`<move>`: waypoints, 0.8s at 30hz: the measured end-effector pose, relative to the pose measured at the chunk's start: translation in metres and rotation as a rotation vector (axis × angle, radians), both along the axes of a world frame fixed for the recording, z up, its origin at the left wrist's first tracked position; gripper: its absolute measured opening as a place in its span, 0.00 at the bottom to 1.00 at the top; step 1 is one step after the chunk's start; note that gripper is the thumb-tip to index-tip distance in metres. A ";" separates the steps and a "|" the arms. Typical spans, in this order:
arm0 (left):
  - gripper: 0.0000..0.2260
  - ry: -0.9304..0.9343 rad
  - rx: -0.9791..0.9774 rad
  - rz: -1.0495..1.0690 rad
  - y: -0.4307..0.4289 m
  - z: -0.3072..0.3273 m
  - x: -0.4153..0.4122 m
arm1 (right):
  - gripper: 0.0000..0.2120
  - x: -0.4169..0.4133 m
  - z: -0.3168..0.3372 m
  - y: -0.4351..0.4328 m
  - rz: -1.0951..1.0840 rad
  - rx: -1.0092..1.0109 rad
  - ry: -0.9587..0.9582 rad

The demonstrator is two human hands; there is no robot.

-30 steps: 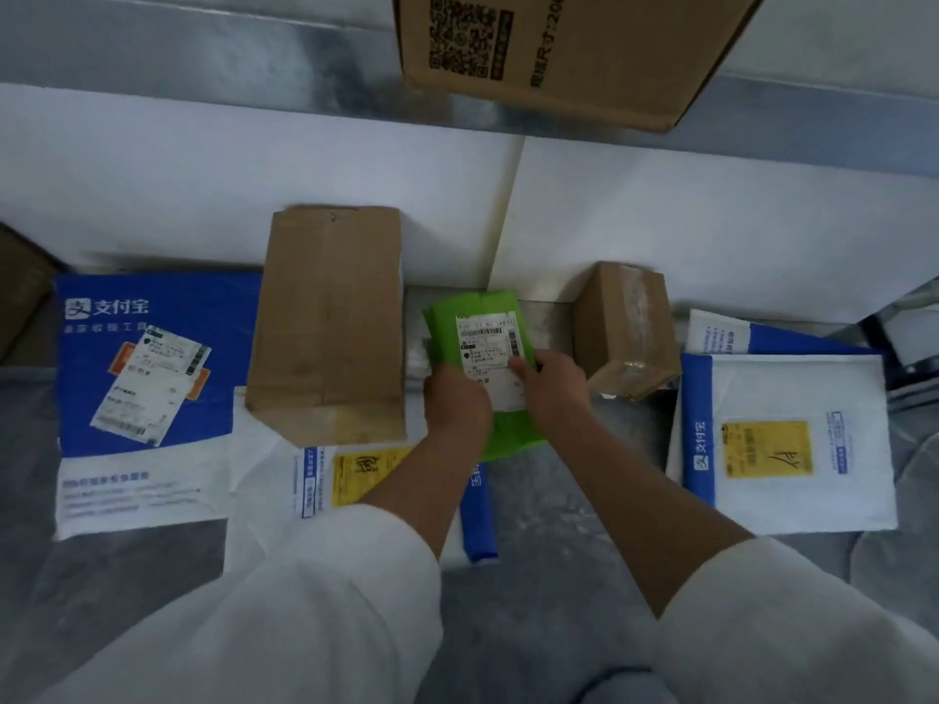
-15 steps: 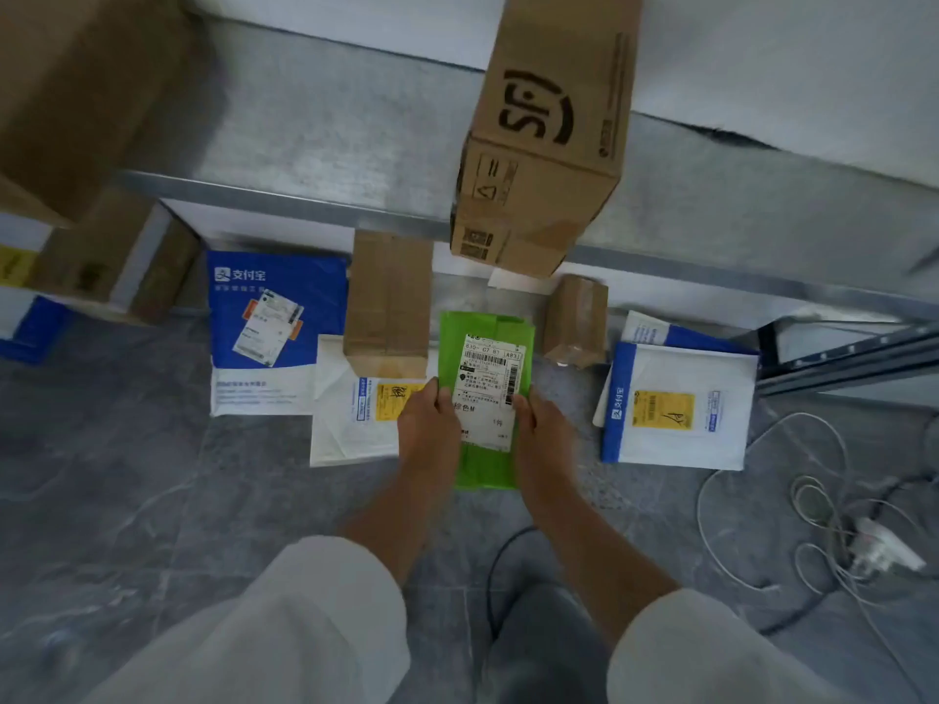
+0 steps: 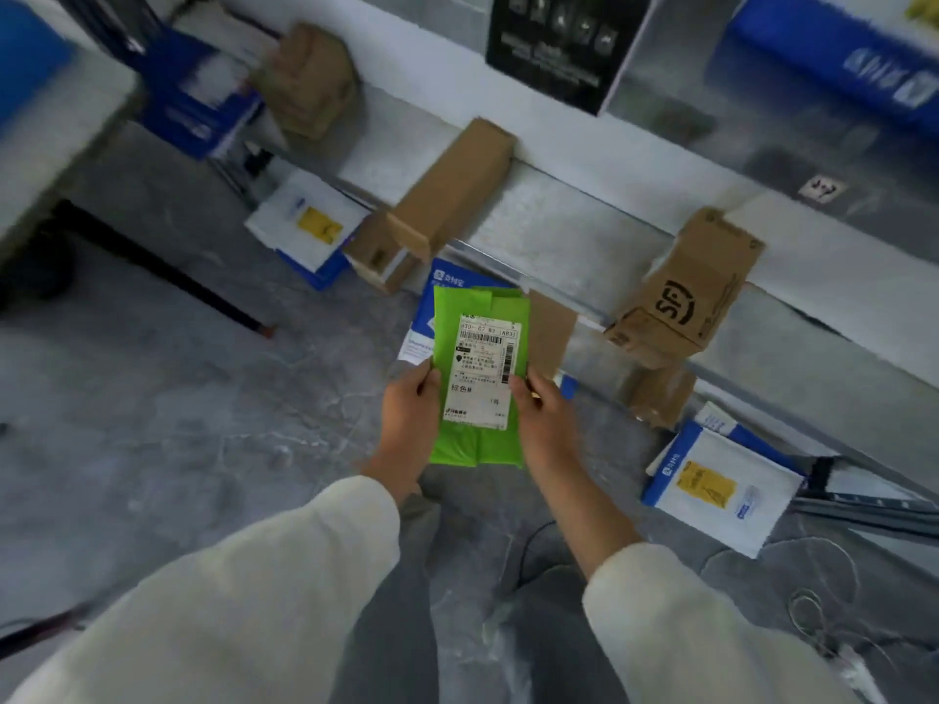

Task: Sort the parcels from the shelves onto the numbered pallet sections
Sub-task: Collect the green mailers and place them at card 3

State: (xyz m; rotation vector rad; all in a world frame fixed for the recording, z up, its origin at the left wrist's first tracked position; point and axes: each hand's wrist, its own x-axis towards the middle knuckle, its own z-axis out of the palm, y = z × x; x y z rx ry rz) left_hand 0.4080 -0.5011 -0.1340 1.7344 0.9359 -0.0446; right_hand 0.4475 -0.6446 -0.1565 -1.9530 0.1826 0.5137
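Two-sided pinch, green parcel (image 3: 480,378) lengthwise forward

"SF" is printed in black on a brown box (image 3: 691,292). A barcode and "M" are printed on the green parcel's (image 3: 477,449) white label (image 3: 480,370).

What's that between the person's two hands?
Head view: a green parcel with a white shipping label, gripped at its sides by the left hand and right hand.
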 end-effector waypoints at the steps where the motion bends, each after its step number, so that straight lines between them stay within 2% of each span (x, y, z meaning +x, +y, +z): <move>1: 0.09 -0.023 -0.007 0.048 0.010 0.022 -0.006 | 0.17 0.001 0.019 0.010 0.040 -0.001 -0.017; 7: 0.11 -0.157 -0.022 0.294 0.065 0.142 -0.070 | 0.18 -0.019 0.139 0.080 0.304 0.079 -0.026; 11: 0.11 -0.240 0.038 0.451 0.110 0.189 -0.103 | 0.15 -0.032 0.205 0.131 0.484 0.052 -0.180; 16: 0.12 -0.312 0.094 0.488 0.176 0.244 -0.125 | 0.14 -0.046 0.271 0.202 0.654 0.011 -0.256; 20: 0.13 -0.288 0.121 0.423 0.233 0.279 -0.142 | 0.17 -0.053 0.300 0.266 0.673 -0.056 -0.335; 24: 0.09 -0.334 0.172 0.457 0.288 0.299 -0.163 | 0.16 -0.068 0.318 0.329 0.732 -0.049 -0.401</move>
